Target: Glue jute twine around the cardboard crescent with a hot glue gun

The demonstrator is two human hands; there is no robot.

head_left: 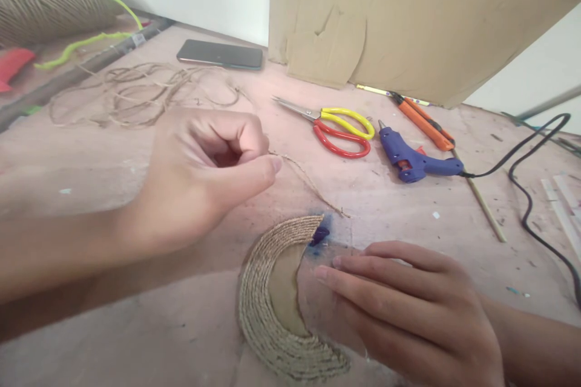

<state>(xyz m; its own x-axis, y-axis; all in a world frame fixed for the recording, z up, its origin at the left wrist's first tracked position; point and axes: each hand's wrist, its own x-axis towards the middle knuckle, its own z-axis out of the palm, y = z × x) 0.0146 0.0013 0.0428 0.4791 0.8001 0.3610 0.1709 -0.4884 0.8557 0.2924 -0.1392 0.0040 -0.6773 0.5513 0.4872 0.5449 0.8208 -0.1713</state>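
Note:
My left hand [213,175] is raised over the table, thumb and forefinger pinching a thin jute twine [304,175]. The twine's loose end trails down to the right toward the table. Below it lies a crescent-shaped cardboard piece [284,293], with rows of jute cord [256,302] laid side by side along its outer curve. Just right of the crescent, my right hand [417,308] rests palm down, its fingers stretched out and holding nothing visible. A dark blue stain [320,236] marks the surface by the crescent's upper tip.
Scissors [340,133], a blue glue gun [411,154] with a black cord, an orange cutter knife [426,124] and a thin stick [483,205] lie behind my hands. Farther back are a phone [220,54], loose twine [145,94], a twine spool [54,9] and a cardboard panel [408,18].

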